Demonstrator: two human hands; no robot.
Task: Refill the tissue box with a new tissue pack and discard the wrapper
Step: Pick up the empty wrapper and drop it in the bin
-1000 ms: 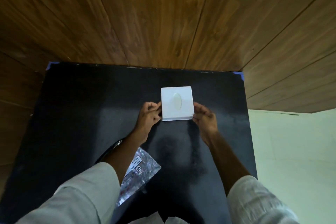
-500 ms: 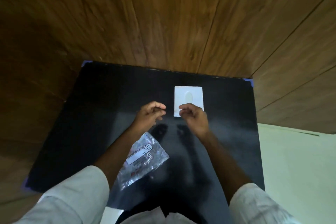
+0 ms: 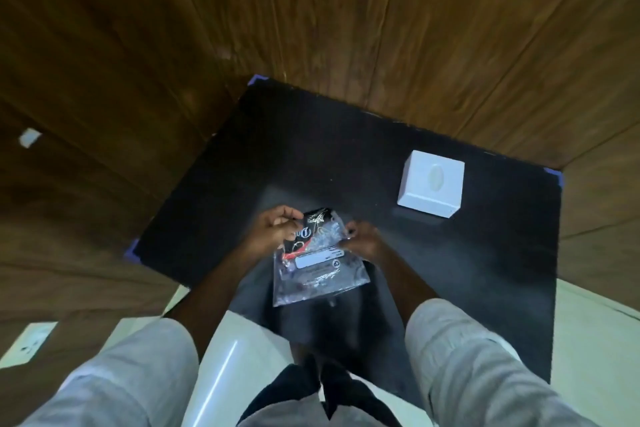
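Note:
A clear plastic wrapper (image 3: 317, 269) with a white label and red and white print hangs between both hands above the near part of the black table (image 3: 346, 156). My left hand (image 3: 275, 230) pinches its top left corner. My right hand (image 3: 362, 241) pinches its top right edge. The white tissue box (image 3: 431, 188) stands closed on the table at the far right, its oval slot facing up, apart from both hands.
Wood-panelled walls (image 3: 311, 10) close in behind and to the left of the table. Pale floor (image 3: 595, 340) shows on the right and near my legs. A white wall socket (image 3: 29, 343) sits low at the left.
Both hands left the tissue box and drew back toward me. They picked the wrapper up off the table. The view has swung left, so the box now sits at the right.

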